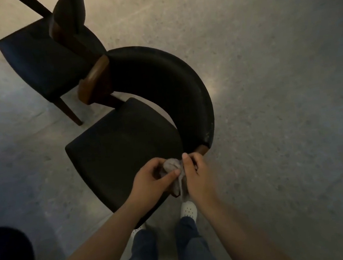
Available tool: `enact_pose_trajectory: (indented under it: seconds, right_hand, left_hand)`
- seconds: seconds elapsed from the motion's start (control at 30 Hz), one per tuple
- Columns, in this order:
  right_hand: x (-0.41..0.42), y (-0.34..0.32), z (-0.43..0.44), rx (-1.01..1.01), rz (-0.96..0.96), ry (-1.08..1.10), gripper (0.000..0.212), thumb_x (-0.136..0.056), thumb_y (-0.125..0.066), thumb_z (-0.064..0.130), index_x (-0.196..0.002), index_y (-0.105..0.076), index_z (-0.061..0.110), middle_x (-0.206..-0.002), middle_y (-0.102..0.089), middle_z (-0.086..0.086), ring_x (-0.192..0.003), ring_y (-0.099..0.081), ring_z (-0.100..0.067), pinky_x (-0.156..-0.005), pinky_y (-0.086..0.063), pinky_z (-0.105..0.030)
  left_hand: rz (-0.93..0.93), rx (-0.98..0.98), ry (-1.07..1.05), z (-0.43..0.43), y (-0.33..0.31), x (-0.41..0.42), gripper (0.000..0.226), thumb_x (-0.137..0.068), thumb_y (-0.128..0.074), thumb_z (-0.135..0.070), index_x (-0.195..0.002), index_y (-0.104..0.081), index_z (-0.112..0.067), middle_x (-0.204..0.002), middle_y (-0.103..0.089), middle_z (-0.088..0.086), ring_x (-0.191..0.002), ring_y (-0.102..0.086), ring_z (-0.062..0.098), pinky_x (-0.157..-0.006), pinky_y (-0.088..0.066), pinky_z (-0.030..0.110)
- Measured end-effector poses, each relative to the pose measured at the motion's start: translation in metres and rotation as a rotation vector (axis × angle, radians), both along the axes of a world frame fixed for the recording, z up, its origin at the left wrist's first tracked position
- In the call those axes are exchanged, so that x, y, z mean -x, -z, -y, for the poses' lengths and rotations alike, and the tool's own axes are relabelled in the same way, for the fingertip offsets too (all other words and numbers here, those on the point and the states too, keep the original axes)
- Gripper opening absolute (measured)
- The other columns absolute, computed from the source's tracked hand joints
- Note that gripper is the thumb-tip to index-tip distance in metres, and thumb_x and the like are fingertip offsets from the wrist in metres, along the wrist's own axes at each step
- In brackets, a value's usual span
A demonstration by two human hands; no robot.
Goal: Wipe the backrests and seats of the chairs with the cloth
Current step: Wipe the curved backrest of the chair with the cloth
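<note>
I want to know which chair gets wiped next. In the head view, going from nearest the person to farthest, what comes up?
From the person outward: trouser legs → white shoe → cloth, held between left hand and right hand → nearer chair's seat → its curved backrest → farther chair.

The scene is viewed from head height, steeply downward and forward, close over a chair (124,144) and the floor (270,96).
</note>
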State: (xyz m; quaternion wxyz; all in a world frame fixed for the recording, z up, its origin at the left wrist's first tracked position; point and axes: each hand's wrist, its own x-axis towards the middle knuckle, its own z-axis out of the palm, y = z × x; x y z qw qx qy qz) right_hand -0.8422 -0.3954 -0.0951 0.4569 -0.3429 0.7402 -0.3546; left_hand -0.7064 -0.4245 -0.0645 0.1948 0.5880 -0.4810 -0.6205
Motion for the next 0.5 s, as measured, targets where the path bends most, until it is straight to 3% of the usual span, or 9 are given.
enact_pose_trajectory:
  seconds: [0.1, 0.23, 0.37, 0.5]
  right_hand:
    - [-0.003, 0.003, -0.006, -0.036, -0.040, 0.018, 0.022, -0.097, -0.042, 0.050, -0.090, -0.057, 0.035, -0.082, -0.062, 0.010, -0.076, -0.061, 0.002, -0.065, -0.046, -0.018]
    - [0.011, 0.013, -0.033, -0.044, -0.099, 0.149, 0.023, -0.099, -0.041, 0.041, -0.093, -0.060, 0.031, -0.083, -0.064, 0.007, -0.076, -0.062, -0.003, -0.072, -0.051, -0.026]
    - [0.019, 0.035, -0.065, -0.153, -0.090, 0.251, 0.024, -0.101, -0.042, 0.031, -0.109, -0.061, 0.019, -0.098, -0.063, 0.003, -0.092, -0.061, -0.013, -0.090, -0.053, -0.044]
    - [0.003, 0.059, -0.073, -0.185, -0.077, 0.253, 0.025, -0.101, -0.044, 0.028, -0.117, -0.061, 0.019, -0.111, -0.063, 0.002, -0.103, -0.060, -0.014, -0.095, -0.051, -0.046]
  left_hand:
    - [0.070, 0.060, 0.029, 0.000, 0.008, -0.011, 0.011, -0.085, -0.071, -0.020, -0.094, -0.066, -0.020, -0.093, -0.068, -0.001, -0.085, -0.067, 0.010, -0.072, -0.059, 0.027]
    - [0.242, 0.136, 0.036, 0.003, 0.024, -0.032, 0.017, -0.084, -0.072, -0.022, -0.093, -0.061, -0.032, -0.092, -0.064, -0.010, -0.084, -0.061, -0.007, -0.065, -0.048, 0.015]
    - [0.443, 0.290, 0.139, 0.003, 0.043, -0.045, 0.023, -0.083, -0.071, -0.025, -0.098, -0.057, -0.034, -0.102, -0.052, -0.015, -0.088, -0.055, -0.002, -0.067, -0.040, 0.011]
    - [0.454, 0.380, 0.182, 0.005, 0.068, -0.035, 0.027, -0.085, -0.070, -0.022, -0.109, -0.058, -0.027, -0.110, -0.050, -0.009, -0.092, -0.052, 0.001, -0.074, -0.038, 0.011]
